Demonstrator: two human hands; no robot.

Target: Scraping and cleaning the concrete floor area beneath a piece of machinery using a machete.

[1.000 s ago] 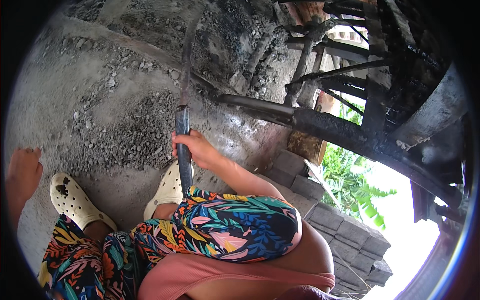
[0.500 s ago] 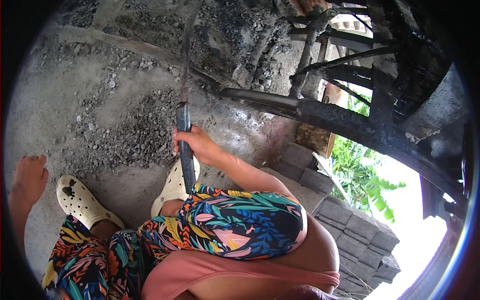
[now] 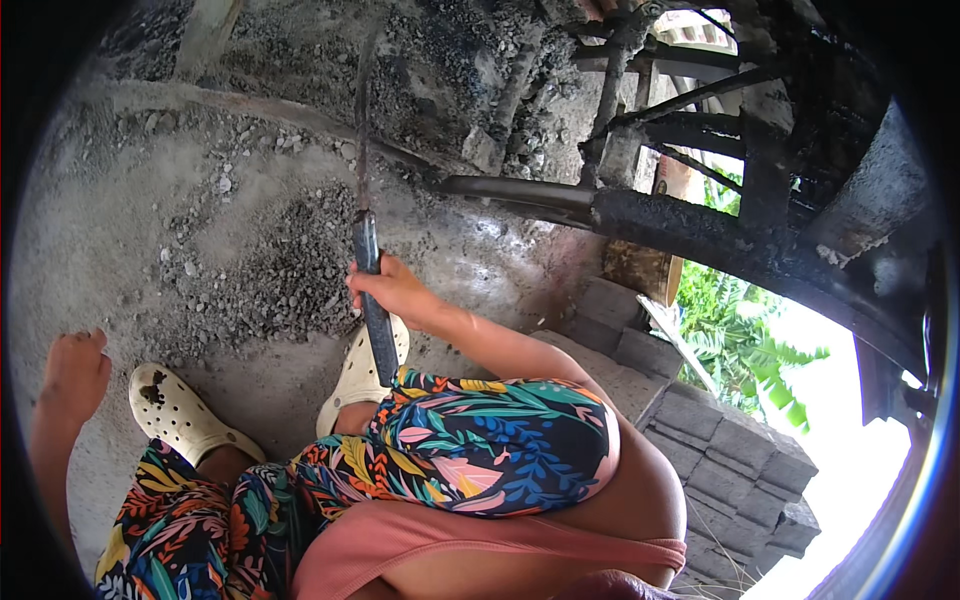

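Note:
My right hand is closed around the dark, thick handle of a long-handled tool. A thin, rusty metal rod runs from the handle away over the ashy pile, and its far end is lost in the dark grit. The handle's near end reaches my right knee. Off to the left, my left hand hangs over the concrete with curled fingers, and nothing shows in it. Grey gravel-like rubble and ash lie between my hands, just beyond my feet.
Cream clogs are on my feet. A low ledge crosses the ground ahead. To the right stand a charred wooden frame, a rusty can and stacked grey blocks. Green plants show outside.
The view has shifted slightly, and the tool sits a little lower in it with my right hand still around it. My left hand has moved slightly right and down.

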